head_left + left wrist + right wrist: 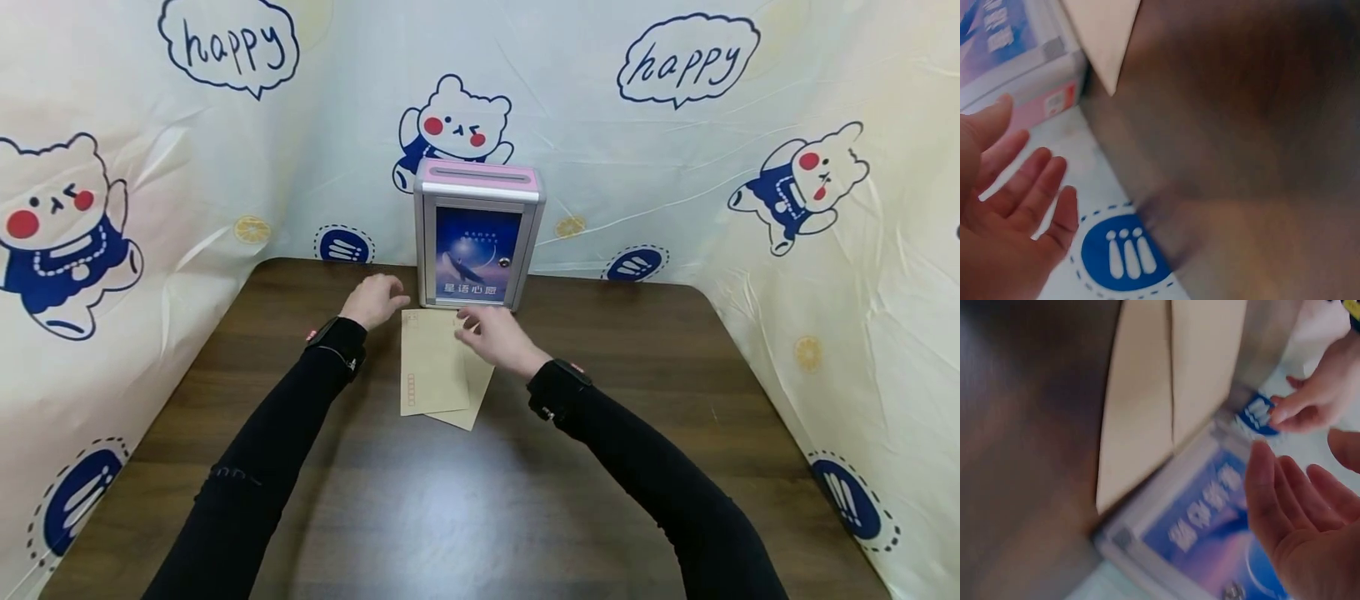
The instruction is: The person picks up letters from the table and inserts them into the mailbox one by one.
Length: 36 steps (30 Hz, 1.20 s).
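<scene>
A box (480, 237) with a slotted pink top, silver frame and blue picture door stands at the back of the table. Flat before it lie two tan envelopes; the upper envelope (432, 367) partly covers the lower envelope (477, 392), which sticks out at an angle to the right. My left hand (375, 300) is just left of the box's base, fingers loosely bent, holding nothing; the left wrist view shows those fingers (1035, 187) spread apart. Over the upper right part of the envelopes is my right hand (498, 336), its fingers (1266, 487) relaxed with nothing between them.
The brown wooden table (420, 508) runs up to a printed cloth (570, 150) that hangs behind it and on both sides. A small round lock (505, 262) sits on the box's door.
</scene>
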{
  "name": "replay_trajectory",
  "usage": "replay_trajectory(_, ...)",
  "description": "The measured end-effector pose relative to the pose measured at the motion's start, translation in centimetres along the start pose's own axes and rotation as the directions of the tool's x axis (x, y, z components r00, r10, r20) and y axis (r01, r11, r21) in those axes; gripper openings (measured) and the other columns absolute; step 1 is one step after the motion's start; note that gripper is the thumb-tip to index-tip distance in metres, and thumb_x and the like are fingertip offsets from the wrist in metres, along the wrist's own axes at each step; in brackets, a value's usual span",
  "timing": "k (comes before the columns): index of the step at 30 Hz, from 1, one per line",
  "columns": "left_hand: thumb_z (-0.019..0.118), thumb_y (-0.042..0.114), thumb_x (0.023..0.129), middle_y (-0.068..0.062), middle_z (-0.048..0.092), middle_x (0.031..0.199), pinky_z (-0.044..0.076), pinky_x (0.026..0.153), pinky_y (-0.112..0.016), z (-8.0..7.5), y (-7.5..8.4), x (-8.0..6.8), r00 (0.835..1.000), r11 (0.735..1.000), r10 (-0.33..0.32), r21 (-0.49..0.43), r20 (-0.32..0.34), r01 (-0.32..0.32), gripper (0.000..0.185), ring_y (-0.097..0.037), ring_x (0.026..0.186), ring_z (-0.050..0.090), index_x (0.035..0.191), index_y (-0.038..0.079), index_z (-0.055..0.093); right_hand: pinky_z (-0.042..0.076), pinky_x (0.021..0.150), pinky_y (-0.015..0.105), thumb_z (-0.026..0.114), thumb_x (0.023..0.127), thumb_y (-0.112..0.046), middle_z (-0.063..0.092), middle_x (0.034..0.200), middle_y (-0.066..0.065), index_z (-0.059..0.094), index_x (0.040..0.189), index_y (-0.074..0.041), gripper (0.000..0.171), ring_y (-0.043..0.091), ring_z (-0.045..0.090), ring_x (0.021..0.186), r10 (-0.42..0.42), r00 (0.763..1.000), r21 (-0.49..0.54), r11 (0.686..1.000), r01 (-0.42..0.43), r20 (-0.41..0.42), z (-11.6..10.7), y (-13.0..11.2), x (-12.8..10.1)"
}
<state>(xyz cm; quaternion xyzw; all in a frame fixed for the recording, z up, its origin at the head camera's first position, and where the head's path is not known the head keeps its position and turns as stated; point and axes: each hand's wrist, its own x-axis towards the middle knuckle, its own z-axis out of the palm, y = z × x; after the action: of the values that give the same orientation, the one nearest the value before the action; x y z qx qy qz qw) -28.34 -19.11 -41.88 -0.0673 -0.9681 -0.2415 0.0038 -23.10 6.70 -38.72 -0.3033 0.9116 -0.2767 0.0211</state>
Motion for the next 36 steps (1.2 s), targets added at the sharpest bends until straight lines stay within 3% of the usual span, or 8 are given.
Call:
replay_trajectory(5,0.061,0.021,0.097,-0.023,0.060,0.120,0.045,0.093,-0.051,1.9,-0.1,-0.4,0.997,0.997,-0.028,0.080,0.078,0.022,0.035,-0.037,0.111,0.056,0.123,-0.002,0.061,0.052,0.079,0.031,0.066,0.095,-0.029,0.069,0.103,0.008,0.065,0.121,-0.004,0.036,0.019,0.065,0.092,-0.005,0.993,-0.047,0.999,0.011,0.121,2.2,-0.3,-0.6)
replay_trajectory(11,0.061,0.020,0.097,-0.023,0.058,0.121,0.046,0.091,-0.052,3.4,-0.2,-0.4,0.994,0.994,-0.065,0.095,0.093,0.056,0.035,-0.037,0.111,0.055,0.124,-0.002,0.061,0.052,0.084,0.033,0.068,0.093,-0.035,0.069,0.105,0.010,0.066,0.119,-0.002,0.042,0.020,0.064,0.097,0.000,0.986,-0.060,0.998,0.010,0.167,3.3,-0.3,-1.0)
replay_trajectory(15,0.063,0.021,0.096,-0.023,0.057,0.119,0.046,0.089,-0.054,3.8,-0.2,-0.3,0.994,0.992,-0.075,0.106,0.082,0.066,0.033,-0.037,0.110,0.053,0.120,-0.002,0.062,0.052,0.082,0.032,0.068,0.092,-0.037,0.069,0.104,0.009,0.067,0.118,-0.002,0.044,0.019,0.064,0.096,0.038,0.983,-0.067,0.997,-0.026,0.178,3.6,0.0,-1.3)
replay_trajectory(20,0.064,0.024,0.094,-0.025,0.053,0.124,0.043,0.095,-0.054,4.1,-0.3,-0.1,0.992,0.991,-0.096,0.097,0.084,0.088,0.041,-0.040,0.117,0.048,0.124,-0.003,0.059,0.052,0.080,0.033,0.069,0.091,-0.040,0.069,0.100,0.009,0.065,0.121,-0.002,0.048,0.019,0.062,0.091,0.088,0.980,-0.076,0.994,-0.075,0.176,4.4,0.9,-1.5)
replay_trajectory(26,0.068,0.024,0.091,-0.023,0.053,0.118,0.044,0.091,-0.052,3.9,0.0,-0.2,0.986,0.993,-0.114,0.055,0.122,0.108,0.041,-0.037,0.109,0.048,0.121,-0.003,0.057,0.048,0.090,0.036,0.070,0.089,-0.043,0.068,0.100,0.009,0.059,0.128,-0.001,0.058,0.022,0.061,0.098,0.180,0.976,-0.068,0.983,-0.172,0.126,5.2,1.3,-1.8)
replay_trajectory(31,0.071,0.024,0.089,-0.020,0.054,0.106,0.045,0.084,-0.046,3.2,0.4,-0.3,0.976,0.993,-0.120,0.021,0.181,0.118,0.038,-0.034,0.097,0.051,0.108,-0.005,0.056,0.048,0.092,0.038,0.071,0.088,-0.043,0.067,0.102,0.011,0.050,0.137,0.001,0.069,0.023,0.061,0.099,0.289,0.953,0.033,0.955,-0.293,0.091,5.2,1.4,-1.6)
replay_trajectory(36,0.073,0.019,0.088,-0.015,0.052,0.098,0.041,0.079,-0.038,2.9,0.1,-0.2,0.956,0.980,-0.167,-0.067,0.242,0.189,0.036,-0.031,0.091,0.049,0.106,-0.001,0.049,0.051,0.077,0.033,0.073,0.089,-0.036,0.068,0.092,0.009,0.039,0.145,0.000,0.075,0.020,0.068,0.070,0.394,0.908,0.225,0.880,-0.417,0.143,5.2,2.3,-1.5)
